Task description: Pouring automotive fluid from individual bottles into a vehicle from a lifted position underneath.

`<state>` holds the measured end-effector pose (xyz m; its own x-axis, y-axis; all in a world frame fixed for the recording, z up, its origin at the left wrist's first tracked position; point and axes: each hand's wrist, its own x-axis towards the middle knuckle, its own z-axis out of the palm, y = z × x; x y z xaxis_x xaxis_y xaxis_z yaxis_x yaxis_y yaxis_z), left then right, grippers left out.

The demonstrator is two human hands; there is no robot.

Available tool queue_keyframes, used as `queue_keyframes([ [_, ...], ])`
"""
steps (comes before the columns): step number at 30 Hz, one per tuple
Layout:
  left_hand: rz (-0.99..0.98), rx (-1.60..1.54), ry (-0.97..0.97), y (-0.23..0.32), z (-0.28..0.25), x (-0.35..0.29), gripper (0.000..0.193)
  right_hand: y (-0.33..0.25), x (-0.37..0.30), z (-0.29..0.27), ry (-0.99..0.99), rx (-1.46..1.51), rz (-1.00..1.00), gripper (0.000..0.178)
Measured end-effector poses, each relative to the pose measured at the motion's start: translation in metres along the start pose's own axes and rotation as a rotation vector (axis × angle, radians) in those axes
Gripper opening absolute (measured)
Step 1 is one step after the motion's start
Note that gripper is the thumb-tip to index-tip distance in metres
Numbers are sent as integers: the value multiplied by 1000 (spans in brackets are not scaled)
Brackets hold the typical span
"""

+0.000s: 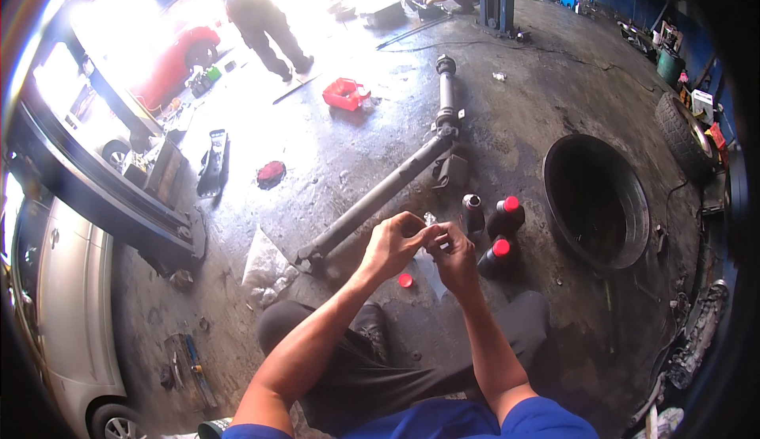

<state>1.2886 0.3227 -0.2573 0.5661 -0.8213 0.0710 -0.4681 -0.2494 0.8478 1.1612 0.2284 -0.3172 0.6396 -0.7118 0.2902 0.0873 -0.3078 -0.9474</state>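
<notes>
My left hand [391, 244] and my right hand [457, 260] meet over my crossed legs, fingers closed in a pinch. Between them shows a small, shiny clear piece [430, 219] that looks like crinkled plastic; the fingers hide most of it. Just right of my hands stand an uncapped dark bottle [473, 216] and two dark bottles with red caps, one farther [505, 219] and one nearer [492, 258]. A loose red cap [405, 281] lies on the floor below my left hand. Beyond my hands stretches a jointed grey drive shaft [380, 193].
A wide black basin [595, 201] sits at the right, near a tyre [685, 136]. At the left are a clear plastic bag [267, 269], a lift post [103, 178] and a pale car [75, 296]. A red tray [343, 95] lies ahead; another person [257, 15] stands beyond.
</notes>
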Motion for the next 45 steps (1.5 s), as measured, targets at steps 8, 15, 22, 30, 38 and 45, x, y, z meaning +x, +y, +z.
queue_keyframes([
  [8,-8,-83,-47,7,-5,2,38,-1,9,-21,-120,202,-110,19],
  [15,-71,-112,-134,3,-2,-4,28,1,4,-17,-44,106,48,15],
  [22,38,-62,-151,5,-5,-4,29,-3,4,-18,103,-30,-40,9],
  [30,-126,-333,-272,11,-11,4,29,-9,5,-13,171,-14,1,16],
  [38,-114,-228,-254,6,-10,1,31,3,5,-16,87,132,26,13],
  [45,-171,-332,-119,9,-10,2,24,3,4,-18,-7,178,130,13],
])
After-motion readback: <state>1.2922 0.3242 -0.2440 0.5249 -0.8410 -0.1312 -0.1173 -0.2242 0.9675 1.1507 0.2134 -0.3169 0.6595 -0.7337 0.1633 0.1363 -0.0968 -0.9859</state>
